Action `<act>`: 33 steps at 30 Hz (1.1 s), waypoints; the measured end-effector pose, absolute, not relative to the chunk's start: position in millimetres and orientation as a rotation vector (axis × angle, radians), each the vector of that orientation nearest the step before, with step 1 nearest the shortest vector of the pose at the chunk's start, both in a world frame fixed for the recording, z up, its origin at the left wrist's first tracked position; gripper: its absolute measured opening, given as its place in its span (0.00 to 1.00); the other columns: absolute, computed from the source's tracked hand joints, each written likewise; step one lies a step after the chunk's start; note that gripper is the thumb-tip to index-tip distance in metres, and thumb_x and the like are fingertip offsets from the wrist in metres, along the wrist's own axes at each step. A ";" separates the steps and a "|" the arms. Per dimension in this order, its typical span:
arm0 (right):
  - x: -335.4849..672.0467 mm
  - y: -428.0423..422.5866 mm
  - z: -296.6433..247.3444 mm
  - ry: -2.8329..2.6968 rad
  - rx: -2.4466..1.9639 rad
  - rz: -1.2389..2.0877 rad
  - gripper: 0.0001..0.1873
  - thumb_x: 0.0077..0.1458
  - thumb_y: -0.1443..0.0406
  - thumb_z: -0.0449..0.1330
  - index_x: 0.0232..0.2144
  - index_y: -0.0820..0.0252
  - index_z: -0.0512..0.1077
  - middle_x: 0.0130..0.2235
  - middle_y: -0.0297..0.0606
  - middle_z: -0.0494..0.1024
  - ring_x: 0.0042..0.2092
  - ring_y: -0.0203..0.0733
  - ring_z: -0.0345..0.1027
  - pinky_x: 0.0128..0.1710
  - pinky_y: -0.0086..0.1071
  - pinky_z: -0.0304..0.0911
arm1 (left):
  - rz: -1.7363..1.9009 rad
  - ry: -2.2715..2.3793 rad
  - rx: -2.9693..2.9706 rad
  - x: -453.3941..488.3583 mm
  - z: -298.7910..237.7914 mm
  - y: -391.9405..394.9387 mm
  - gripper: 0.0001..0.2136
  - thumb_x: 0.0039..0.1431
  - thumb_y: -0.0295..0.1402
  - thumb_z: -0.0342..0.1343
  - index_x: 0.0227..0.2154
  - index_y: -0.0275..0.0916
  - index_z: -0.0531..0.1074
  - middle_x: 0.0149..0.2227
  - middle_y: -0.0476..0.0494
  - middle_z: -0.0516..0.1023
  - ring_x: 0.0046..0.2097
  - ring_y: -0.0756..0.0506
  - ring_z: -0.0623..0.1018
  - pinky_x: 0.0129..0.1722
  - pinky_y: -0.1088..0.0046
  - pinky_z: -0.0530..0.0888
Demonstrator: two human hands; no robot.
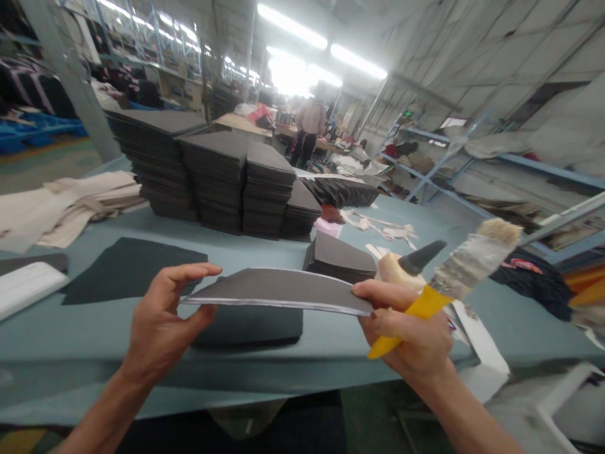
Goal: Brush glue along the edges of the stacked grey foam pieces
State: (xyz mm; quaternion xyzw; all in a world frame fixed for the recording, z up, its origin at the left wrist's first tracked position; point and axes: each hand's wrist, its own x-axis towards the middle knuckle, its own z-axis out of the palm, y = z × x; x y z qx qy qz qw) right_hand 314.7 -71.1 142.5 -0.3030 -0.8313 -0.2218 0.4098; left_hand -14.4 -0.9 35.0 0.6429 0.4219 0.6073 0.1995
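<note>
- Panel (283,289), above the counter (94,337): probably light, springy; best held by its ends.
- Right hand (416,334) pinches one end, also gripping the brush (432,296).
- Left hand (161,309) spans the other; firmness unclear.

A: What's at twelve?
B: Bright tube lights (292,26), and below them a person (309,126) standing in dark trousers.
A: Towards ten?
B: A grey post (78,82), with blue crates (16,140) lower, nearer nine.
A: At nine itself?
B: Beige cloth (70,205), heaped.
A: Between two and three?
B: A blue rack (553,170). Dark cloth (532,287) lies between three and four.
</note>
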 end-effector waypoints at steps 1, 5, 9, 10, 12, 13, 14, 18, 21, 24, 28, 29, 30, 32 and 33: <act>315.6 -71.5 139.1 -2.067 -0.773 -0.520 0.14 0.60 0.74 0.64 0.28 0.53 0.69 0.41 0.34 0.88 0.31 0.37 0.80 0.32 0.30 0.73 | 1.693 1.155 1.709 -13.1 32.1 -2.3 0.14 0.54 0.36 0.70 0.44 0.49 0.77 0.47 0.50 0.88 0.52 0.43 0.86 0.53 0.66 0.81; 313.9 -70.9 120.0 -1.931 -0.892 -0.412 0.16 0.57 0.75 0.68 0.27 0.53 0.67 0.41 0.33 0.88 0.30 0.37 0.80 0.30 0.30 0.74 | 1.695 1.088 1.549 -1.3 29.0 -5.3 0.07 0.57 0.38 0.68 0.36 0.45 0.78 0.44 0.47 0.88 0.48 0.45 0.87 0.48 0.72 0.82; 298.0 -66.3 102.4 -1.812 -1.006 -0.432 0.18 0.59 0.73 0.69 0.29 0.53 0.63 0.37 0.31 0.85 0.29 0.36 0.79 0.28 0.29 0.71 | 1.756 1.114 1.335 7.4 30.4 -2.1 0.09 0.54 0.38 0.70 0.34 0.42 0.79 0.33 0.49 0.85 0.34 0.50 0.82 0.33 0.79 0.77; 293.4 -64.6 98.5 -1.790 -1.019 -0.458 0.18 0.60 0.72 0.69 0.32 0.52 0.63 0.37 0.31 0.85 0.29 0.36 0.78 0.28 0.29 0.71 | 1.761 1.138 1.320 7.2 30.7 0.2 0.10 0.54 0.39 0.70 0.34 0.41 0.79 0.30 0.51 0.83 0.31 0.51 0.80 0.30 0.80 0.75; 284.8 -60.5 90.3 -1.755 -1.041 -0.488 0.17 0.60 0.69 0.71 0.36 0.52 0.64 0.36 0.30 0.83 0.28 0.35 0.75 0.28 0.29 0.69 | 1.750 1.180 1.313 3.8 31.4 6.9 0.11 0.52 0.40 0.71 0.33 0.40 0.78 0.28 0.52 0.81 0.28 0.52 0.77 0.28 0.81 0.74; 281.0 -58.2 85.9 -1.736 -1.066 -0.481 0.17 0.60 0.68 0.71 0.38 0.52 0.64 0.36 0.29 0.82 0.27 0.34 0.73 0.27 0.29 0.68 | 1.738 1.202 1.314 1.0 31.7 11.2 0.12 0.51 0.39 0.71 0.33 0.40 0.78 0.28 0.53 0.81 0.27 0.53 0.76 0.28 0.81 0.73; 277.3 -55.7 81.1 -1.705 -1.097 -0.457 0.17 0.61 0.67 0.71 0.38 0.52 0.64 0.35 0.29 0.81 0.26 0.33 0.71 0.27 0.29 0.68 | 1.726 1.225 1.314 -2.3 31.9 15.8 0.13 0.50 0.39 0.72 0.34 0.39 0.77 0.28 0.53 0.81 0.28 0.53 0.76 0.28 0.81 0.73; 263.7 -44.6 58.7 -1.600 -1.204 -0.294 0.16 0.63 0.63 0.71 0.38 0.51 0.64 0.34 0.27 0.79 0.26 0.33 0.68 0.25 0.28 0.65 | 1.711 1.307 1.359 -17.3 30.2 32.2 0.21 0.45 0.35 0.73 0.42 0.39 0.75 0.29 0.55 0.78 0.28 0.54 0.76 0.27 0.82 0.71; 256.9 -38.7 41.2 -1.574 -1.193 -0.173 0.17 0.61 0.63 0.72 0.38 0.51 0.65 0.34 0.28 0.77 0.28 0.35 0.71 0.27 0.29 0.67 | 1.676 1.313 1.511 -28.3 27.5 36.1 0.20 0.47 0.30 0.73 0.42 0.41 0.72 0.28 0.57 0.75 0.27 0.54 0.74 0.26 0.82 0.70; 255.3 -37.9 25.7 -1.561 -1.221 -0.085 0.17 0.61 0.61 0.72 0.39 0.51 0.65 0.34 0.29 0.77 0.30 0.37 0.73 0.27 0.31 0.69 | 1.544 1.319 1.709 -37.6 24.4 34.7 0.10 0.52 0.31 0.71 0.34 0.40 0.75 0.28 0.55 0.76 0.28 0.55 0.72 0.27 0.81 0.70; 258.7 -43.5 12.0 -1.573 -1.308 -0.047 0.15 0.63 0.59 0.70 0.39 0.51 0.65 0.33 0.30 0.77 0.30 0.38 0.74 0.28 0.33 0.71 | 1.363 1.290 1.781 -44.9 19.0 33.7 0.06 0.55 0.34 0.70 0.32 0.38 0.81 0.29 0.52 0.81 0.28 0.55 0.73 0.28 0.81 0.70; 260.1 -45.3 10.1 -1.581 -1.321 -0.042 0.15 0.63 0.59 0.70 0.39 0.51 0.66 0.33 0.31 0.78 0.30 0.38 0.74 0.28 0.33 0.71 | 1.325 1.268 1.787 -45.7 17.9 34.0 0.07 0.55 0.34 0.70 0.34 0.38 0.82 0.30 0.52 0.82 0.29 0.55 0.74 0.28 0.81 0.71; 261.8 -47.0 8.8 -1.587 -1.333 -0.037 0.15 0.63 0.58 0.70 0.39 0.51 0.66 0.34 0.31 0.78 0.30 0.39 0.74 0.29 0.33 0.71 | 1.284 1.250 1.800 -46.2 17.1 34.6 0.08 0.55 0.34 0.71 0.36 0.37 0.83 0.31 0.51 0.83 0.30 0.55 0.74 0.29 0.81 0.71; 265.8 -50.0 7.0 -1.596 -1.346 -0.022 0.15 0.63 0.58 0.70 0.38 0.50 0.66 0.34 0.32 0.77 0.31 0.39 0.74 0.29 0.34 0.72 | 1.196 1.219 1.849 -46.1 16.8 36.1 0.11 0.56 0.35 0.71 0.41 0.37 0.84 0.33 0.51 0.83 0.30 0.55 0.75 0.29 0.81 0.70; 268.3 -51.1 6.2 -1.604 -1.348 -0.012 0.15 0.63 0.58 0.70 0.38 0.50 0.66 0.34 0.32 0.77 0.31 0.39 0.74 0.30 0.34 0.72 | 1.152 1.204 1.877 -45.6 17.4 37.1 0.12 0.56 0.35 0.72 0.42 0.37 0.84 0.34 0.51 0.83 0.31 0.55 0.74 0.29 0.81 0.69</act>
